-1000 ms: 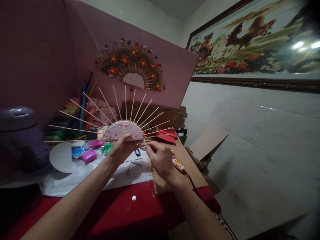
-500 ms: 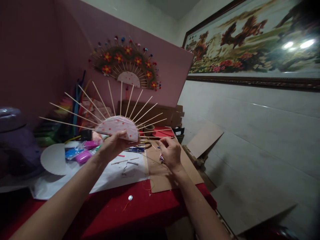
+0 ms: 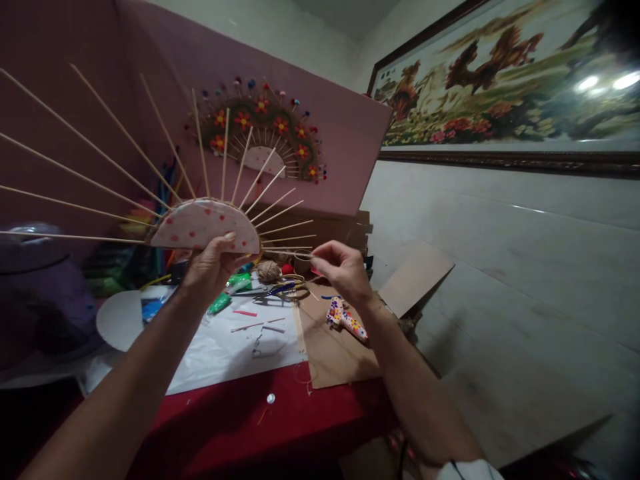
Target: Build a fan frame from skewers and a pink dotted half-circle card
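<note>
My left hand grips the lower edge of a half-round fan base, white with red dots, its thumb on the front face. Thin wooden sticks spread out from the curved edge like rays. At the base's right end, my right hand is closed in a pinch on thin twine, which shows a small loop by the fingertips. Below that hand a flower-patterned glue gun lies on cardboard. A ball of twine sits behind the fan.
Scissors and green packets lie on the white sheet over a red tablecloth. A finished flowered fan hangs against the pink board. A white half-disc stands at left, near a purple container.
The fan has come closer, moving left and up, so some stick ends leave the view. My right hand has risen, uncovering the glue gun, and a twine loop now shows at its fingertips.
</note>
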Demonstrator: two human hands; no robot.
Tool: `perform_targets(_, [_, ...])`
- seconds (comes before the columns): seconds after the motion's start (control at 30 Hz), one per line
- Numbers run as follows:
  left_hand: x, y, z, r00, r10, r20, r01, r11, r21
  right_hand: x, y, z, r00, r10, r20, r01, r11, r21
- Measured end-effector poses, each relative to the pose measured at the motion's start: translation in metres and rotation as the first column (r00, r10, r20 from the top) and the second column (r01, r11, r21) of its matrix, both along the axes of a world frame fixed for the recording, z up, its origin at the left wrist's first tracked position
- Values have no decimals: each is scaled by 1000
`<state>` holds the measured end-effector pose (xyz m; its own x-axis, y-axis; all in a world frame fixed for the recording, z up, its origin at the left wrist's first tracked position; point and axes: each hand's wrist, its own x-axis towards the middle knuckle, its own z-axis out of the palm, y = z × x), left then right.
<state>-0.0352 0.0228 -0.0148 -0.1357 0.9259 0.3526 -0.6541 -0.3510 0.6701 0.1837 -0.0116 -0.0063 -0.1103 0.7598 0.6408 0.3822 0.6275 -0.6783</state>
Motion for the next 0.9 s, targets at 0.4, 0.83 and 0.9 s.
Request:
perform_targets(0.4, [-5,3,18,994,11,108,-19,998,67,8,41,101,916,-396,69,309,803,509])
perform_targets(0.83, [-11,-4,-7,992,-110,55,113,993,-46,60,23,94,999,-38,17,38,999,19])
perform_targets(0.9, [-12,-4,-12,990,-136,40,138,989,-50,72,26,73,998,-31,-61,27,997,-71])
